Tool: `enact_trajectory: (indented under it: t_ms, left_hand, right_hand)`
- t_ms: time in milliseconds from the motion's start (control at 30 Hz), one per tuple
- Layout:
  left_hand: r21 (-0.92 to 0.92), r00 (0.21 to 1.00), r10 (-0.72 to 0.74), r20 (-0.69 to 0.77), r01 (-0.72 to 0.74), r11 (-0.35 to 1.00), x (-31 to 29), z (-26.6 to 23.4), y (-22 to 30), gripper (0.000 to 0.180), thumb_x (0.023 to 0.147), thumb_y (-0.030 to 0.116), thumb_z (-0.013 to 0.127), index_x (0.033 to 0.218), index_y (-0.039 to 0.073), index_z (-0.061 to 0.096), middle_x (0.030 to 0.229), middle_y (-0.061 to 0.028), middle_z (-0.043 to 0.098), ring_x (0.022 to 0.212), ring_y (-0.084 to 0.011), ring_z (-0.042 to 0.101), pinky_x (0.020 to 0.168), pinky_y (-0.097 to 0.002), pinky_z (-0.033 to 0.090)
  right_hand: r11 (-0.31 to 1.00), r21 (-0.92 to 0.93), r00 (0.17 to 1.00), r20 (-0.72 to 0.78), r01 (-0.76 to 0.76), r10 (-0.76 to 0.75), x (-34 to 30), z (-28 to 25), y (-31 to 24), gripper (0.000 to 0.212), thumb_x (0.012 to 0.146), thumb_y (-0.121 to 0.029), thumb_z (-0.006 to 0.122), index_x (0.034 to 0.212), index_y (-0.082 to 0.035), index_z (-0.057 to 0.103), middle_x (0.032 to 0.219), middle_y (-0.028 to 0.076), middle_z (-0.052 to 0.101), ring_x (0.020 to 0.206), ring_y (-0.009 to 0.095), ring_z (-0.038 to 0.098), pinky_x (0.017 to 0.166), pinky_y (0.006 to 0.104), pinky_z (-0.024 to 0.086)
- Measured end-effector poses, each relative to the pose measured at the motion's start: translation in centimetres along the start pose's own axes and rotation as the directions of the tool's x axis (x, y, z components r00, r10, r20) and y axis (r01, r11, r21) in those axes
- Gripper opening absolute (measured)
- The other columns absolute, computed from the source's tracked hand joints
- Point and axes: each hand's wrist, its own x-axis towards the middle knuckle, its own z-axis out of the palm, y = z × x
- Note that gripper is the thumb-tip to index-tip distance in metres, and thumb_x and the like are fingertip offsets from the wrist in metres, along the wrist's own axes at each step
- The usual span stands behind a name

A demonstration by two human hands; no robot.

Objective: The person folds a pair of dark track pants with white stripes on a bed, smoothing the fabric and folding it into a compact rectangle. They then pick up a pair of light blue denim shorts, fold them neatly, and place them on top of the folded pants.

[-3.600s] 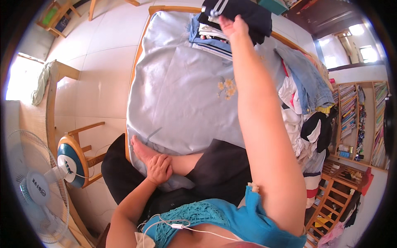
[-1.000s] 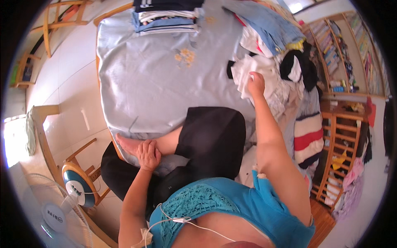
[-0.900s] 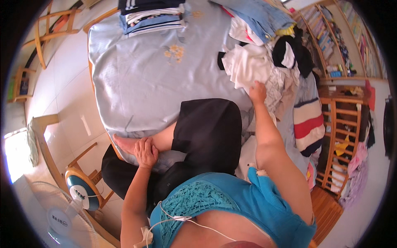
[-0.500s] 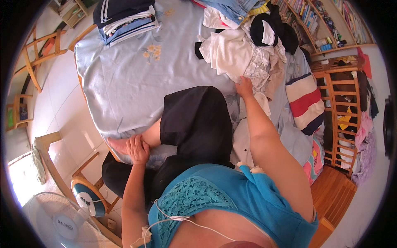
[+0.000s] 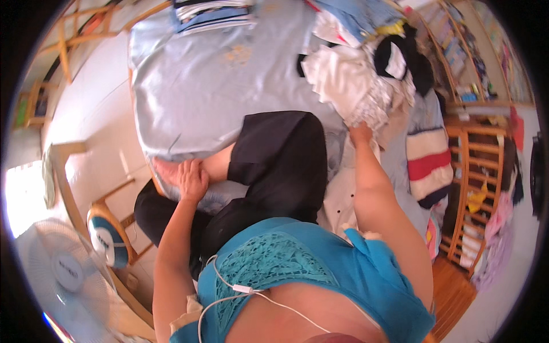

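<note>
- Nearest us: earphone cable (image 5: 243, 289) over our blue top (image 5: 311, 240).
- Left hand (image 5: 193, 180) rests on our ankle (image 5: 216, 167), fingers slightly apart, draped over it, well away from the laundry.
- Black trousers (image 5: 280, 154) cover our bent knee; a pale buttoned cloth (image 5: 340, 207) lies on the bed just right of it.
- Right hand (image 5: 360, 135) is at the near end of the white shirt (image 5: 334, 77). Blur there: we can't tell if the fingers pinch it.
- Key relation: the shirt lies ahead and slightly left of our right fingertips, rumpled, long axis running roughly away from us. Right hand is clearly nearer.
- Lace cloth (image 5: 374, 106) sits against the shirt's right side; striped cloth (image 5: 429, 166) is further right.
- Beyond: black garment (image 5: 420, 68), then jeans (image 5: 360, 17).
- Far left on the bed (image 5: 183, 97): folded stack (image 5: 214, 17), cut by the view's edge.
</note>
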Motion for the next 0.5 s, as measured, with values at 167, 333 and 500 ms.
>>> enact_trajectory:
  t_ms: [167, 333, 500]
  left_hand:
    - [-0.12, 0.998, -0.045, 0.039, 0.049, 0.992, -0.3, -0.8, -1.3, 0.028, 0.074, 0.016, 0.054, 0.1, 0.005, 0.055, 0.098, -0.0141, 0.054, 0.095, -0.0343, 0.048, 0.088, -0.0422, 0.037]
    - [-0.157, 0.996, -0.055, 0.073, 0.066, 0.985, -0.8, -0.2, -1.4, 0.031, 0.073, 0.015, 0.056, 0.102, 0.006, 0.057, 0.104, -0.0128, 0.055, 0.1, -0.0344, 0.049, 0.089, -0.0422, 0.038]
    - [-0.306, 0.999, -0.018, 0.045, 0.032, 0.951, -1.4, 0.1, -2.4, 0.034, 0.07, 0.014, 0.059, 0.103, 0.005, 0.058, 0.107, -0.013, 0.055, 0.102, -0.033, 0.05, 0.091, -0.0408, 0.039]
  right_hand:
    - [0.991, 0.135, 1.0, -0.007, 0.008, -0.007, -1.2, -0.3, -1.2, 0.042, 0.075, -0.024, 0.06, 0.112, -0.005, 0.055, 0.11, 0.019, 0.059, 0.107, 0.034, 0.054, 0.088, 0.041, 0.043]
    - [0.971, 0.165, 0.981, -0.112, 0.175, -0.158, 0.6, 0.7, -1.4, 0.029, 0.074, -0.016, 0.054, 0.1, -0.003, 0.059, 0.097, 0.018, 0.063, 0.091, 0.032, 0.061, 0.077, 0.0402, 0.048]
    - [0.56, 0.824, 0.938, 0.258, -0.088, -0.232, 1.5, -4.2, -3.3, 0.009, 0.073, -0.016, 0.053, 0.078, -0.008, 0.055, 0.066, 0.006, 0.054, 0.048, 0.019, 0.048, 0.041, 0.0325, 0.038]
